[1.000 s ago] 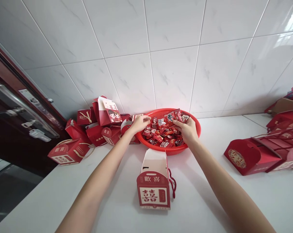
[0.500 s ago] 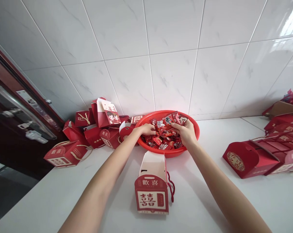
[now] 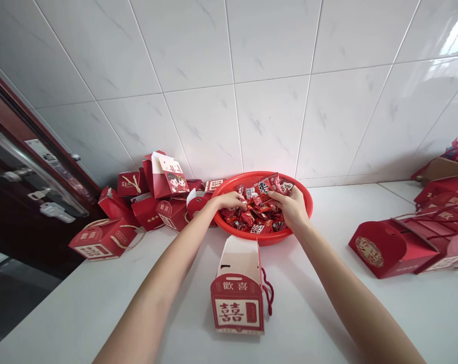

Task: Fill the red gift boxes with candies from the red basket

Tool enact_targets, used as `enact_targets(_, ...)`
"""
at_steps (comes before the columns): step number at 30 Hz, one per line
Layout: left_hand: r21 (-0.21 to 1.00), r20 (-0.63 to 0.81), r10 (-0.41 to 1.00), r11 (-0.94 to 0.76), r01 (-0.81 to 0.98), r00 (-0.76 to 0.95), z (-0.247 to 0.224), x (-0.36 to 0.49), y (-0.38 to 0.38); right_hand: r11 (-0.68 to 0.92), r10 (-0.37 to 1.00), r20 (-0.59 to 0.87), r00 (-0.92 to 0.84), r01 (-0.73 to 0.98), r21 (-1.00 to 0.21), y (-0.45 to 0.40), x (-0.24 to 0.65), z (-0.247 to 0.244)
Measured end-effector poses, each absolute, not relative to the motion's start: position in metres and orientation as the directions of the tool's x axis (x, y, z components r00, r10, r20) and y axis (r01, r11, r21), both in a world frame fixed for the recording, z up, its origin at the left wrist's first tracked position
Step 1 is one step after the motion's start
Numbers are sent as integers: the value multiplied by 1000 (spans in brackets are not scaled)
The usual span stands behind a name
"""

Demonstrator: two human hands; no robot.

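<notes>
A red plastic basket (image 3: 301, 228) of wrapped candies (image 3: 262, 208) stands against the wall, and both hands reach into it. My left hand (image 3: 231, 200) is at the basket's left side with fingers bent down and closed among the candies; what lies under the fingertips is hidden. At the right side, my right hand (image 3: 291, 203) has thumb and fingers closed at the edge of a red candy packet (image 3: 264, 187) with a large black character. Between my forearms, in front of the basket, a red and white gift box (image 3: 236, 303) sits upright with its top open and a dark red cord handle.
Several red gift boxes (image 3: 103, 240) are heaped at the left by the wall. More red boxes (image 3: 396, 247) stand at the right on the white tabletop (image 3: 320, 313). A dark door with a metal handle (image 3: 35, 167) borders the left; tiled wall rises behind.
My left hand has moved slightly right, deeper over the candies, and some candies beneath it have shifted. My right hand stays nearly in place. The gift box has not moved.
</notes>
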State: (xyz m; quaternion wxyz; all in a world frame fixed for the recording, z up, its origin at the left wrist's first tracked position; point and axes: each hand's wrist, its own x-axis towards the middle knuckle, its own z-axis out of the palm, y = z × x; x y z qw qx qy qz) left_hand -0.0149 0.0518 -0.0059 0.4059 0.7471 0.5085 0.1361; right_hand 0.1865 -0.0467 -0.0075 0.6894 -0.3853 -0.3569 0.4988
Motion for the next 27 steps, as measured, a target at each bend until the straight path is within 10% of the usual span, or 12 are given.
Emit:
enact_targets(16,982,60,921,-124,144,384,-7,-19,54,199,959,87,269,-425,-883,-51,184,-1)
enact_targets(27,976,11,898,-105,190,440,-13,-22,58,216,955,107,275,-406,-888,-51,185,-3)
